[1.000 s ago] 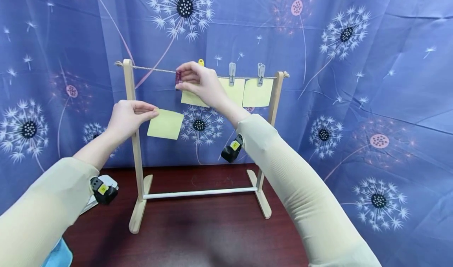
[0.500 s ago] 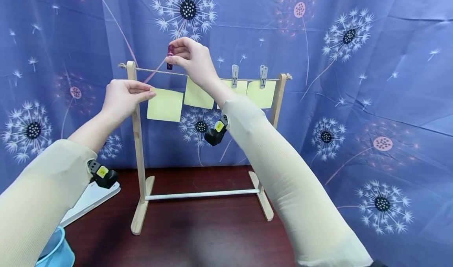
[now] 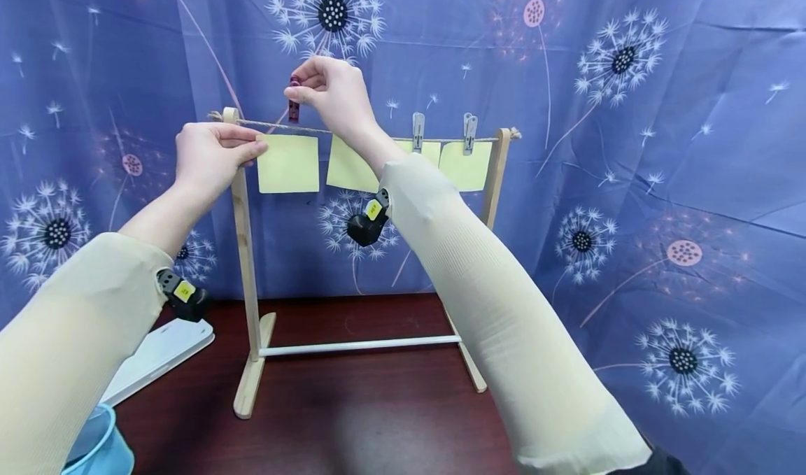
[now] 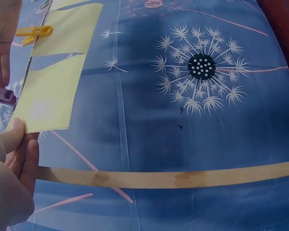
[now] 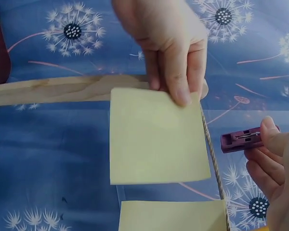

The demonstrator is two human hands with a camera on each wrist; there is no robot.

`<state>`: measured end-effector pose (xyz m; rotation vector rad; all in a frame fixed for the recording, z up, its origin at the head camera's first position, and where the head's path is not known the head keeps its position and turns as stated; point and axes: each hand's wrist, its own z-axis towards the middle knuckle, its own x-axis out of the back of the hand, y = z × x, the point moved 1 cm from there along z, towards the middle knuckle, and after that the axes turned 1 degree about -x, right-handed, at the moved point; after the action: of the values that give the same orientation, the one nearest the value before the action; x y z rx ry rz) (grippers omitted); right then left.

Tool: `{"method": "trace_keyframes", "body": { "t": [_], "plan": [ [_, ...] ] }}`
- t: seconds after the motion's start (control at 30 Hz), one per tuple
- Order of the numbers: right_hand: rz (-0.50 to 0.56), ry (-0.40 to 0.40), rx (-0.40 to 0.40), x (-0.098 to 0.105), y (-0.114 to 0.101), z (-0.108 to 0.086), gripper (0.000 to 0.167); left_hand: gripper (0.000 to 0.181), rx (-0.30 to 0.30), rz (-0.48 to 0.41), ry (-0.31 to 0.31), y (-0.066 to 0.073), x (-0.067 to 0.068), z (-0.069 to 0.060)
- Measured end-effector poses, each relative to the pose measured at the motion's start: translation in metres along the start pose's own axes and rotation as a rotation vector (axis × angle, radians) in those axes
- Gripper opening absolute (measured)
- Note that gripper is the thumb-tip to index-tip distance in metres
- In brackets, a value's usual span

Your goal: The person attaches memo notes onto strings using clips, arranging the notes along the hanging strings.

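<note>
My left hand (image 3: 214, 154) pinches a yellow paper square (image 3: 288, 166) by its upper left corner. The sheet's top edge lies along the rope (image 3: 252, 124) near the left post. Above the rope, my right hand (image 3: 334, 97) holds a dark purple clothespin (image 3: 294, 101) between thumb and fingers, pointing down. In the right wrist view the clothespin (image 5: 243, 139) is beside the rope, apart from the paper. A second yellow sheet (image 3: 349, 167) hangs to the right, partly behind my right arm; a yellow clothespin (image 4: 36, 32) grips it in the left wrist view.
Farther right, grey clothespins (image 3: 469, 135) hold more yellow sheets (image 3: 464, 167). The wooden rack (image 3: 245, 265) has a white lower bar (image 3: 359, 345) and stands on a dark red table (image 3: 315, 419). A white flat object (image 3: 160, 356) and a blue container (image 3: 103, 447) are at left.
My left hand has raised the paper from below up to the rope. My right hand has moved up and left with the purple clothespin, away from the second sheet.
</note>
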<state>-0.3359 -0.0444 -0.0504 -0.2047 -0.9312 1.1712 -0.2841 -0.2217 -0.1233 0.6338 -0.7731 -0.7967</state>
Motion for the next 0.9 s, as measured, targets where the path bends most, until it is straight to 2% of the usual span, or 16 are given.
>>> {"method": "trace_keyframes", "body": {
  "t": [0.2, 0.4, 0.57, 0.9],
  "plan": [
    [0.002, 0.000, -0.040, -0.004, 0.002, 0.001, 0.016, 0.040, 0.013, -0.012, 0.015, -0.003, -0.004, 0.002],
    [-0.031, 0.000, -0.059, -0.008, 0.003, 0.002, 0.016, 0.039, 0.030, 0.077, 0.040, -0.002, -0.008, 0.003],
    [-0.058, -0.007, -0.097, -0.009, 0.003, 0.002, 0.015, 0.037, 0.043, 0.094, 0.060, -0.001, -0.012, 0.003],
    [-0.068, -0.064, -0.122, -0.012, 0.005, 0.002, 0.015, 0.035, 0.042, 0.109, 0.074, 0.001, -0.014, -0.001]
  ]
}}
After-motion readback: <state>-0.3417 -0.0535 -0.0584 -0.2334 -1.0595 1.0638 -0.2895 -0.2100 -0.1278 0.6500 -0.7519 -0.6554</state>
